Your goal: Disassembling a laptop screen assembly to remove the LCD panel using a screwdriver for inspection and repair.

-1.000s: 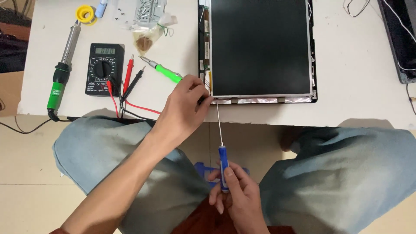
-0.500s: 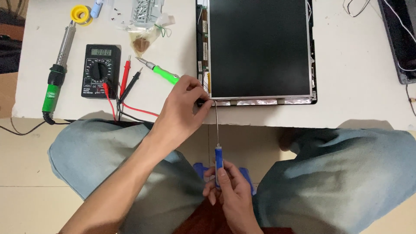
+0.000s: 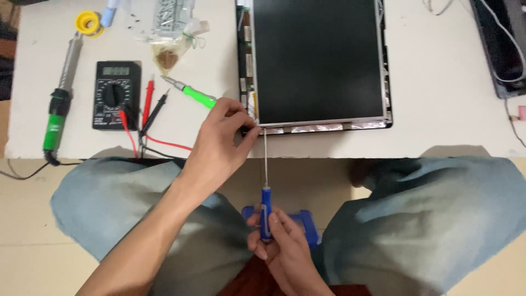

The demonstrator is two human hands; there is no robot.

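Note:
A bare laptop screen panel [image 3: 318, 60] lies flat on the white table [image 3: 444, 98], its near-left corner at the table's front. My left hand [image 3: 222, 140] rests at that corner, fingers pinched against the frame and the tip of a long screwdriver. My right hand [image 3: 282, 246] is down over my lap, closed around the blue handle of that screwdriver [image 3: 265, 203]. Its thin shaft runs straight up to the panel's corner.
Left on the table lie a green-handled screwdriver [image 3: 192, 94], a black multimeter [image 3: 115, 94] with red and black probes, a green-handled soldering iron [image 3: 59, 107], a solder spool [image 3: 89, 23] and a small plastic bag [image 3: 172, 46]. Another dark device [image 3: 501, 44] sits at the right edge.
The view has drifted slightly; both hands stay in place, with the right hand shifting its grip a little on the blue handle.

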